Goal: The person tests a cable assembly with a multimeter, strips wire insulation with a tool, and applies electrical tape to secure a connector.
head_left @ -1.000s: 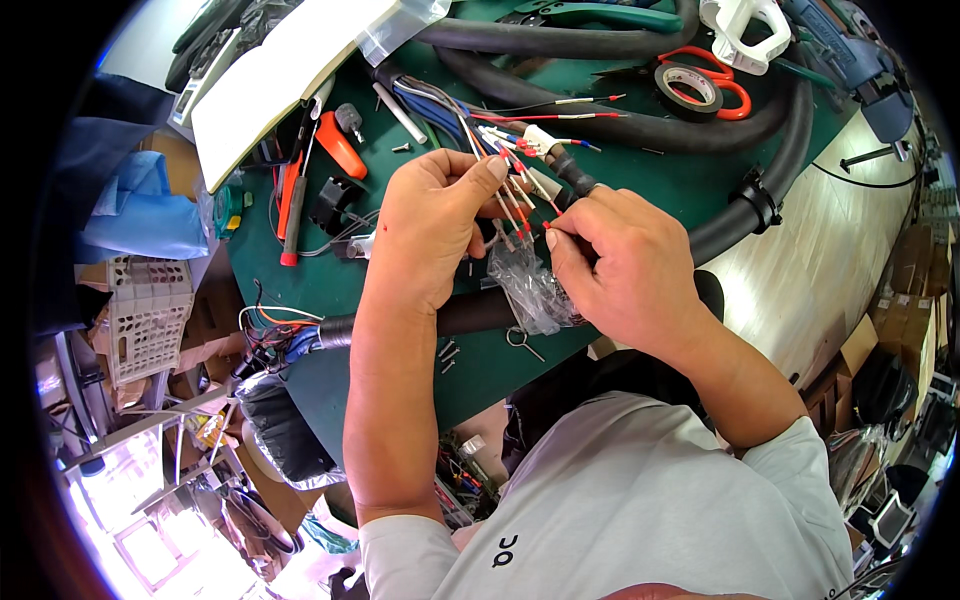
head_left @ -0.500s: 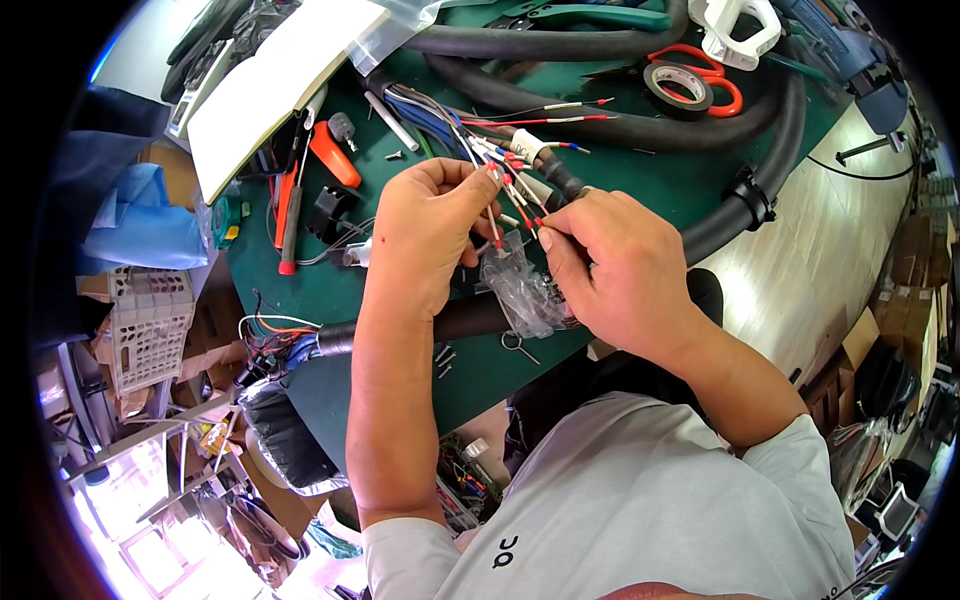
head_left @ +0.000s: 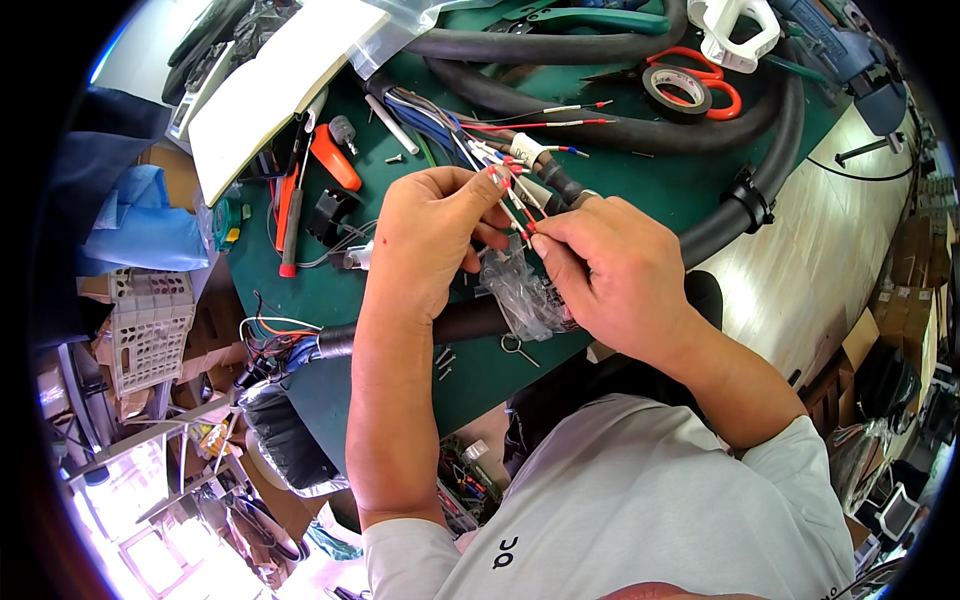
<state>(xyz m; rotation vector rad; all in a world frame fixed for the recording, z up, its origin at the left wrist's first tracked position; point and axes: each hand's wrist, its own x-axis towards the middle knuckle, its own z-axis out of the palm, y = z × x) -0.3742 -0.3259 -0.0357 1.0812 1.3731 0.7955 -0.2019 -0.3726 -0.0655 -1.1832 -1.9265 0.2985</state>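
Thin wires with red, white and blue tips [head_left: 484,153] fan out from the end of a thick black cable over the green tabletop. My left hand [head_left: 432,225] pinches some of these wires between thumb and forefinger. Close on its right, my right hand [head_left: 615,265] has thumb and forefinger closed on the red-tipped end of a wire. Below the fingertips lies a clear plastic bag [head_left: 525,290] with small parts in it. A second black cable [head_left: 470,318] passes under my left forearm, its loose wires [head_left: 285,335] spreading at the left.
Red-handled scissors [head_left: 728,98] and a roll of black tape [head_left: 677,92] lie at the far right beside thick cable loops [head_left: 600,125]. An open notebook [head_left: 270,85] covers the far left. Orange-handled tools [head_left: 334,158] and small screws [head_left: 446,362] are scattered on the table.
The wires between my hands have shifted slightly, and my right fingertips have moved a little to the left. Both hands keep their pinch.
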